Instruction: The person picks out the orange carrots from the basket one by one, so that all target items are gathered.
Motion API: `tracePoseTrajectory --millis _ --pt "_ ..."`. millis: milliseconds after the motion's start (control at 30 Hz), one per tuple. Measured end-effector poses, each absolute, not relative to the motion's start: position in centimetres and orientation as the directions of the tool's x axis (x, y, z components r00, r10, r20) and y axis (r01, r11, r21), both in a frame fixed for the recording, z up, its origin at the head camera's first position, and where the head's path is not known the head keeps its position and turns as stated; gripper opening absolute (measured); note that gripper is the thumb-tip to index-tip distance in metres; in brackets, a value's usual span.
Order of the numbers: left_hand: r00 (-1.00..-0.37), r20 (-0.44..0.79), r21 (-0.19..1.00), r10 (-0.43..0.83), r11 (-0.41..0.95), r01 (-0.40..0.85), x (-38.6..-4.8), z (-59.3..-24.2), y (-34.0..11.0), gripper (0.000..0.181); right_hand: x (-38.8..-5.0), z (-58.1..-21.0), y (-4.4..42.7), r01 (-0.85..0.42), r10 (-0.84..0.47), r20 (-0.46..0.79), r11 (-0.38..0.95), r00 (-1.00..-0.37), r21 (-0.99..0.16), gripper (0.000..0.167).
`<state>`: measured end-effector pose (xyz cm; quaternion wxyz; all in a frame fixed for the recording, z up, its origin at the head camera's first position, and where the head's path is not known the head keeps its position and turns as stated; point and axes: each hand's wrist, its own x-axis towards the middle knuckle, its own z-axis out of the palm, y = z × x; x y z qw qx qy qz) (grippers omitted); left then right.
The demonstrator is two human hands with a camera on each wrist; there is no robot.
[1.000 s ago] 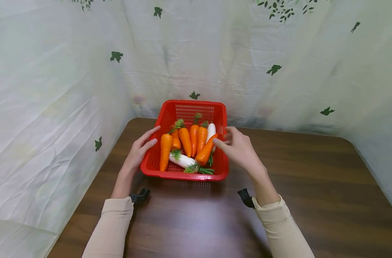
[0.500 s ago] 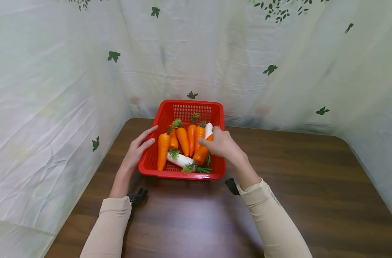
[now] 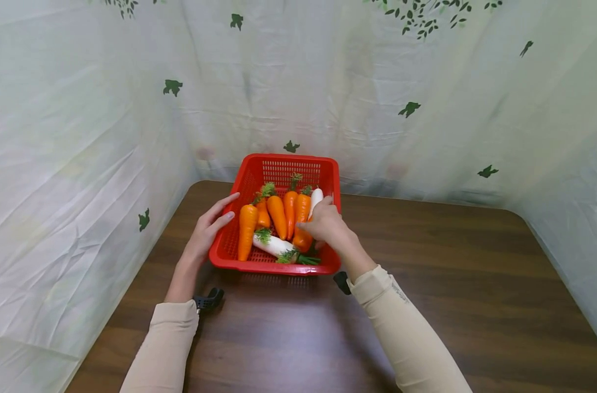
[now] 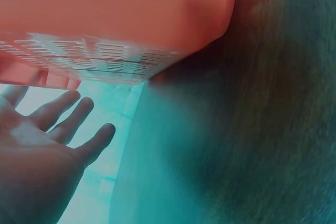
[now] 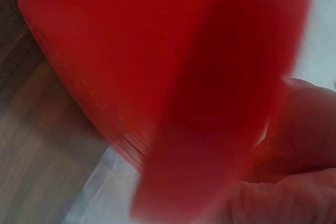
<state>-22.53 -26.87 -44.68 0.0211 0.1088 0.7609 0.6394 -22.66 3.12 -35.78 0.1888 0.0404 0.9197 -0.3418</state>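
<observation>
A red basket [image 3: 273, 266] holds several orange carrots [image 3: 248, 232] and two white radishes [image 3: 273, 245] with green tops. My left hand [image 3: 202, 234] rests at the basket's left rim, fingers extended; in the left wrist view, the hand [image 4: 42, 156] has its fingers spread beside the basket's wall [image 4: 105, 9]. Inside the right side of the basket, my right hand [image 3: 330, 224] has its thumb over an orange carrot [image 3: 303, 242] and its fingers beside the upright radish; the palm hides most of them. The right wrist view shows part of that hand [image 5: 304, 145] past the blurred basket wall [image 5: 131, 40].
Under the basket is a brown wooden table [image 3: 450, 273], which extends to the right and toward the front. Pale cloth [image 3: 377, 82] with green leaf and bird prints hangs behind and at both sides. A black strap mount [image 3: 210, 299] is on the left wrist, another [image 3: 342, 283] on the right.
My right hand has moved left and down from the basket's right rim onto the vegetables, covering part of the diagonal carrot. My left hand has stayed at the left rim.
</observation>
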Motion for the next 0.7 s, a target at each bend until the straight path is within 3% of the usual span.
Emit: tracePoseTrajectory --millis 333,567,700 --pt "-0.974 0.118 0.978 0.195 0.147 0.148 -22.6 -44.8 -26.7 0.057 -23.0 -36.5 2.2 0.190 -0.045 -0.373 0.800 -0.927 -0.569 0.094" --pt "-0.974 0.121 0.979 0.191 0.142 0.149 -22.5 -44.9 -26.7 0.057 -23.3 -36.7 2.0 0.155 -0.073 -0.368 0.820 -0.927 -0.552 0.111" --pt "-0.974 0.123 0.979 0.192 0.138 0.151 -22.5 -45.0 -26.7 0.059 -23.1 -36.7 2.0 0.156 -0.086 -0.368 0.800 -0.926 -0.579 0.109"
